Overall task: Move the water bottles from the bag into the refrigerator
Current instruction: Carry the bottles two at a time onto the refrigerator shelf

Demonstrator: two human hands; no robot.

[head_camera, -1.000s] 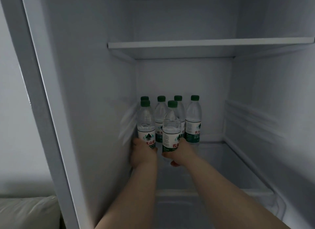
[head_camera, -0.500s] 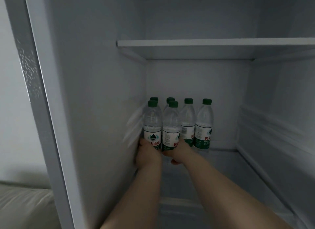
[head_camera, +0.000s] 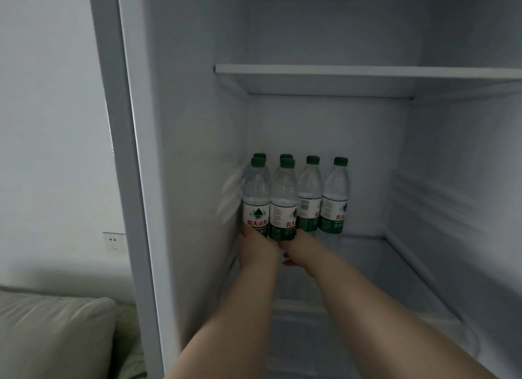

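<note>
Several clear water bottles with green caps stand upright at the back left of a white refrigerator shelf [head_camera: 367,268]. My left hand [head_camera: 255,248] grips the base of the front left bottle [head_camera: 256,200], which stands against the fridge's left wall. My right hand [head_camera: 302,247] grips the base of the front bottle beside it [head_camera: 284,206]. Two more bottles [head_camera: 334,198] stand to the right at the back, and two caps show behind the front pair. The bag is not in view.
An upper shelf [head_camera: 367,70] spans the fridge above the bottles. The fridge's left side panel [head_camera: 124,152] stands between me and a white wall with a socket [head_camera: 113,242]. A grey sofa cushion [head_camera: 53,336] sits at the lower left.
Both hands pushed the two front bottles deeper and leftward until they stand close in front of the back row. The camera view shifted left.
</note>
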